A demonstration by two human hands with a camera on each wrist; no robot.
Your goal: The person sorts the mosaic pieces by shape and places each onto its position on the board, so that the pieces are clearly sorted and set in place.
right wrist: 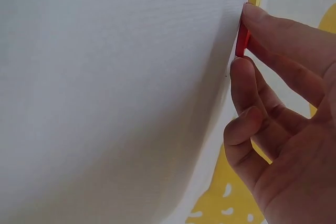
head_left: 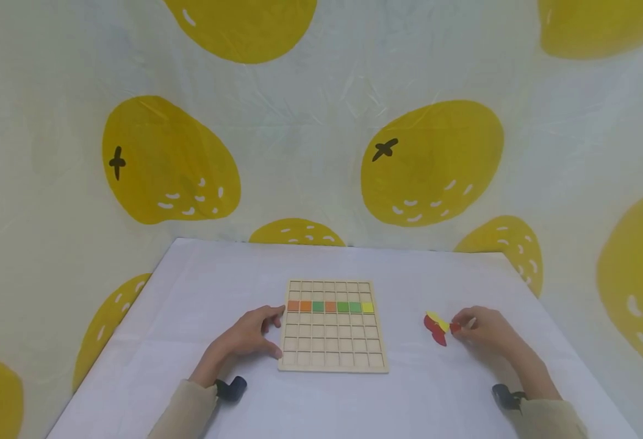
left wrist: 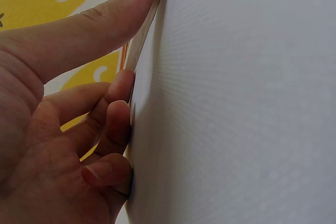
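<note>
A pale wooden grid board (head_left: 331, 371) lies flat on the table. One row, second from its far edge, holds several orange, green and yellow square tiles (head_left: 342, 306). My left hand (head_left: 252, 332) touches the board's left edge, thumb near the front corner and forefinger farther up. In the left wrist view the thumb (left wrist: 89, 32) rests against the board's rim. To the right of the board, my right hand (head_left: 483, 329) pinches a small flat red piece (right wrist: 243, 38) between thumb and fingers, low over the table. Just left of it lie a yellow piece (head_left: 438, 321) and red curved pieces (head_left: 438, 335).
The white-covered table (head_left: 217, 262) reaches back to a hanging cloth (head_left: 299, 140) printed with large yellow fruit. Bare table surface separates the board from the loose pieces. A small black device is strapped at each wrist.
</note>
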